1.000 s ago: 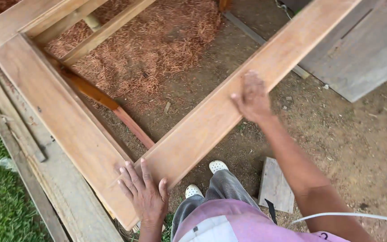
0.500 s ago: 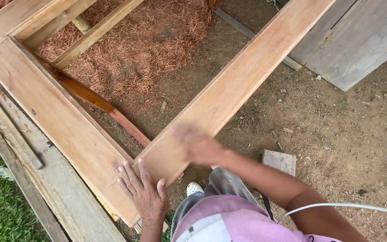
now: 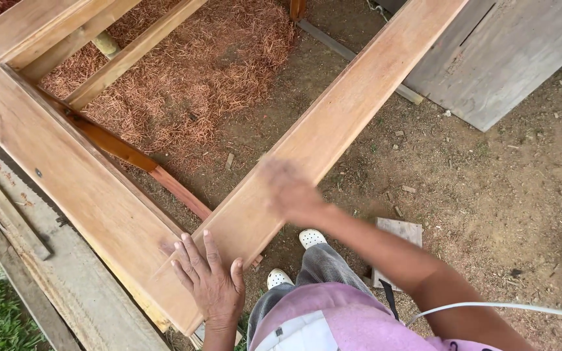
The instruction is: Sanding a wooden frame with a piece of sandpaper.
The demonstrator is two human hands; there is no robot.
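The left hand (image 3: pixel 211 279) lies flat, fingers spread, on the near corner joint of the wooden frame (image 3: pixel 92 188). The right hand (image 3: pixel 287 188), blurred, rests open on the long rail (image 3: pixel 352 110), gripping nothing. That rail runs from the corner up and rightward; its edges are free, with bare dirt ground (image 3: pixel 489 195) beside it and wood shavings (image 3: pixel 209 71) inside the frame.
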